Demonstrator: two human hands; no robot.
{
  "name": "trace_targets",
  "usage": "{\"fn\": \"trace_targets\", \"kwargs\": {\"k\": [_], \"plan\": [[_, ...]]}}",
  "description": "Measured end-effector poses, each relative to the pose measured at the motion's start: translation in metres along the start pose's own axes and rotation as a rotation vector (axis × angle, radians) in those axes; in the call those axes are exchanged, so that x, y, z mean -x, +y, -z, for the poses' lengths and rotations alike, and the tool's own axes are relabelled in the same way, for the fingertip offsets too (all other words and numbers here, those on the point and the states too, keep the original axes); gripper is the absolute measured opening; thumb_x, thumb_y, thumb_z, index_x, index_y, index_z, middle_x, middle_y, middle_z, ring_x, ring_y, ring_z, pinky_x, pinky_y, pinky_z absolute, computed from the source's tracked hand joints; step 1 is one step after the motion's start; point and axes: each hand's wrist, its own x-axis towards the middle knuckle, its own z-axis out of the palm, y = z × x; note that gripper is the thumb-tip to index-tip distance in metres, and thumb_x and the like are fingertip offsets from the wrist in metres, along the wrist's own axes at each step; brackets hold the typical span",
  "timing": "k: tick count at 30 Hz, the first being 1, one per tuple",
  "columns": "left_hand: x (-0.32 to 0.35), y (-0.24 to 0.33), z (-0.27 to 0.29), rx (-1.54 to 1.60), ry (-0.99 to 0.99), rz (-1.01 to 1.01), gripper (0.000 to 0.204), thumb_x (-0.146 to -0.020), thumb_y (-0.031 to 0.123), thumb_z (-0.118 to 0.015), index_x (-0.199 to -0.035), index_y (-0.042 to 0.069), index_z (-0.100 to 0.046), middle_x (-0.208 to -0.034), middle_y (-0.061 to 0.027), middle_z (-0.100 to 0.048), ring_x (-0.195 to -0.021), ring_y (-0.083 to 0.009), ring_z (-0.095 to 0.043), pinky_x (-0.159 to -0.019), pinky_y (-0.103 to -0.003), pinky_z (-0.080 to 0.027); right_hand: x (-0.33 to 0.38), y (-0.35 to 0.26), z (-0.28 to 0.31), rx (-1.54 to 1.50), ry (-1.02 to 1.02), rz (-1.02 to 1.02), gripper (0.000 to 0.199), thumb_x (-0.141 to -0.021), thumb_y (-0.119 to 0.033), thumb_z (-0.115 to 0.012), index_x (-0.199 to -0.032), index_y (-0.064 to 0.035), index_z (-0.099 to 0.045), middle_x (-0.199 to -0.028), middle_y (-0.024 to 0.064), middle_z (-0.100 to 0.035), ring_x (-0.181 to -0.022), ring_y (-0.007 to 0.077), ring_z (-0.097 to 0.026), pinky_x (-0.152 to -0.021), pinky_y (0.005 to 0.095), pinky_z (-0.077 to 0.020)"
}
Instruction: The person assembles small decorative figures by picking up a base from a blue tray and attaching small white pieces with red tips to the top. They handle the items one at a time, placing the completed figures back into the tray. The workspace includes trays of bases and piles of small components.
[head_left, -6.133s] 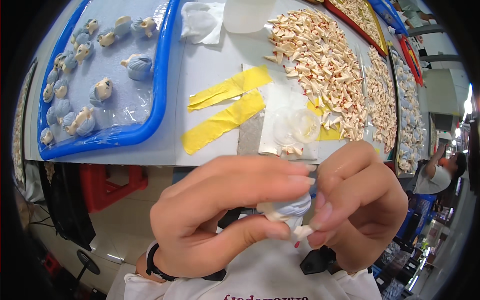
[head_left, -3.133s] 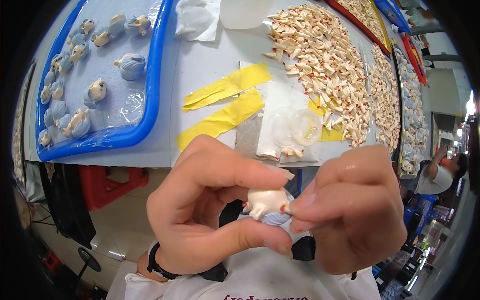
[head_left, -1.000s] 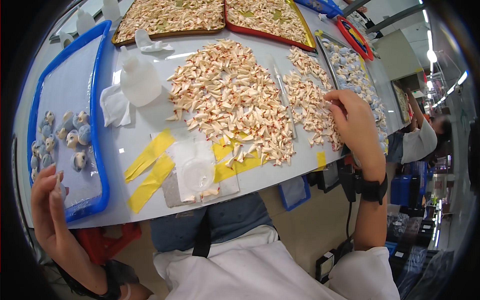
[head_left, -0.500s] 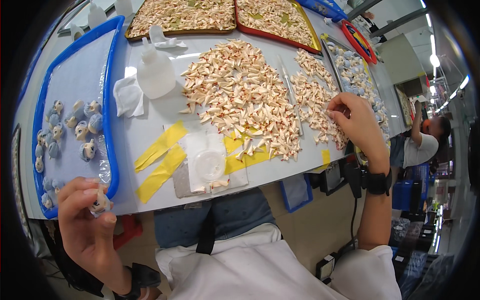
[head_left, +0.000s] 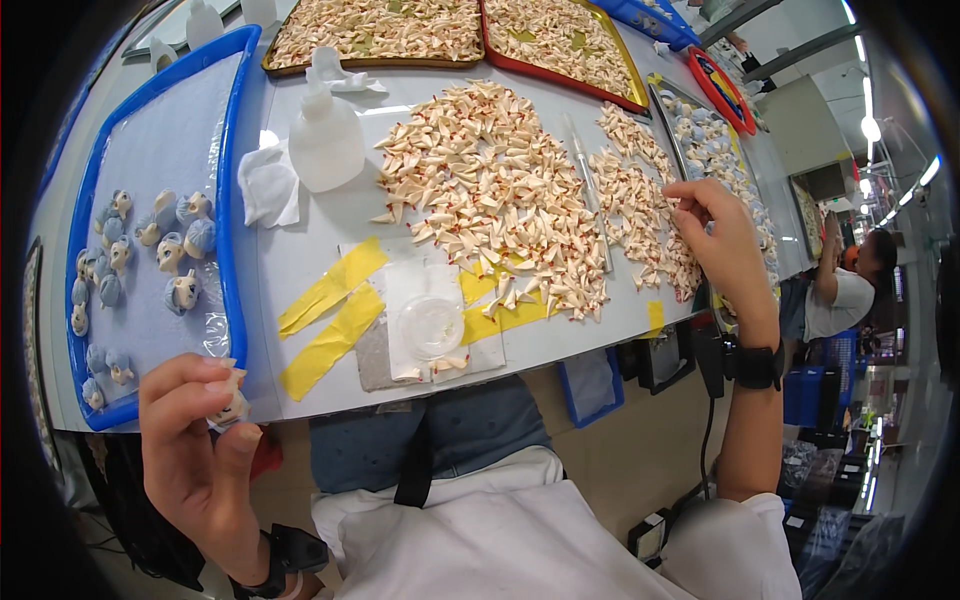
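Note:
My left hand [head_left: 195,440], near the front corner of a blue tray [head_left: 232,260], holds a small doll head [head_left: 231,408] between thumb and fingers; the fingers partly cover it. My right hand [head_left: 722,240] is over the smaller pile of cream, pointed pieces [head_left: 640,220] with red tips. Its thumb and index finger are drawn together in a pinch, and whatever is between them is too small to make out. Several blue-haired doll heads [head_left: 170,250] lie in the blue tray. The larger heap of cream pieces [head_left: 490,190] covers the middle of the table.
In front of me a round clear dish [head_left: 431,327] sits on a white pad, with yellow tape strips [head_left: 335,287] beside it. A white squeeze bottle [head_left: 327,145] stands behind. Trays of cream pieces [head_left: 375,35] line the back. A slim pen-like tool [head_left: 588,190] lies between the piles.
My left hand has shifted slightly right with the doll head, which has turned a little. My right fingertips have moved a little farther away over the smaller pile. The whole view has shifted slightly.

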Motion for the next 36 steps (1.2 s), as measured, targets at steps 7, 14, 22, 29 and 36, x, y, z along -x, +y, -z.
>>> {"fn": "trace_targets", "kwargs": {"k": [7,14,22,29,36], "plan": [[-0.001,0.002,-0.003,0.009,-0.001,0.013,0.023,-0.076,0.007,-0.064,-0.095,-0.002,-0.054,-0.103,-0.0149,-0.050,-0.093,-0.0205,-0.051,-0.083,-0.030,-0.041,0.000,0.007,0.000,0.024,-0.009,0.019,0.011,-0.075,0.002,-0.050,-0.084,0.0005,-0.056,-0.082,0.0136,-0.054,-0.076,0.0280,-0.053,-0.070,0.0340,-0.0416],[-0.001,0.001,-0.006,0.022,0.000,0.037,0.023,-0.075,0.006,-0.065,-0.094,-0.001,-0.054,-0.103,-0.0140,-0.050,-0.093,-0.0202,-0.051,-0.084,-0.031,-0.040,0.001,0.006,0.008,-0.033,-0.030,-0.035,0.012,-0.071,0.000,-0.056,-0.084,-0.0002,-0.055,-0.085,0.0117,-0.056,-0.076,0.0231,-0.054,-0.069,0.0307,-0.0425],[-0.003,0.002,-0.011,-0.001,-0.031,0.013,0.022,-0.074,0.003,-0.064,-0.093,0.000,-0.055,-0.101,-0.0139,-0.051,-0.094,-0.0207,-0.051,-0.083,-0.030,-0.039,-0.005,0.005,0.004,-0.012,-0.179,-0.034,0.012,-0.068,-0.002,-0.060,-0.079,0.0007,-0.055,-0.070,0.0099,-0.058,-0.067,0.0209,-0.056,-0.064,0.0302,-0.0441],[-0.003,0.000,-0.013,-0.017,-0.026,0.006,0.021,-0.072,0.001,-0.064,-0.091,0.000,-0.055,-0.100,-0.0142,-0.052,-0.094,-0.0216,-0.051,-0.082,-0.030,-0.039,-0.008,0.005,0.006,-0.038,-0.248,-0.059,0.011,-0.069,-0.003,-0.059,-0.079,0.0007,-0.055,-0.072,0.0092,-0.058,-0.068,0.0193,-0.057,-0.063,0.0281,-0.0443],[-0.001,0.004,-0.011,-0.031,-0.040,-0.003,0.020,-0.072,0.001,-0.065,-0.089,0.000,-0.056,-0.098,-0.0146,-0.052,-0.093,-0.0222,-0.051,-0.083,-0.031,-0.039,-0.005,0.004,0.002,-0.041,-0.215,-0.002,0.010,-0.072,-0.007,-0.059,-0.079,-0.0017,-0.054,-0.078,0.0080,-0.055,-0.072,0.0174,-0.055,-0.063,0.0277,-0.0439]]}}
